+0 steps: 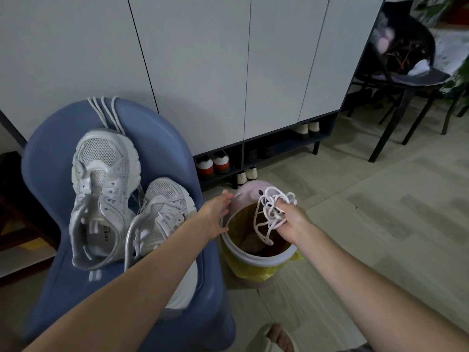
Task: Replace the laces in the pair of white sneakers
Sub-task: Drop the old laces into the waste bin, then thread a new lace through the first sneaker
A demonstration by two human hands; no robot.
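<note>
Head view: I look down past both bare forearms at a blue chair and a bin on the floor.
Writing: the insole of the left sneaker (101,196) carries dark printed letters, roughly "CEUE C…"; I cannot read the rest.
Floor and room: pale wood-look planks (380,224); a white-doored shoe cabinet (228,72) with dark open shelves of shoes at its foot; a dark chair (406,80) piled with things at the far right.
Sneakers: two white mesh-and-leather sneakers lie side by side on the blue chair (162,138), toes away from me; the right sneaker (162,214) is partly under my left forearm.
Spare laces: white cords (106,110) hang over the chair back.
Left hand (215,214): fingers relaxed, touching the raised pink lid (250,193) of the bin.
Right hand (291,222): clenched round a tangled bunch of white laces (271,212), held over the bin's mouth.
Bin (256,257): round, white rim, yellow liner bag, brownish contents inside.
</note>
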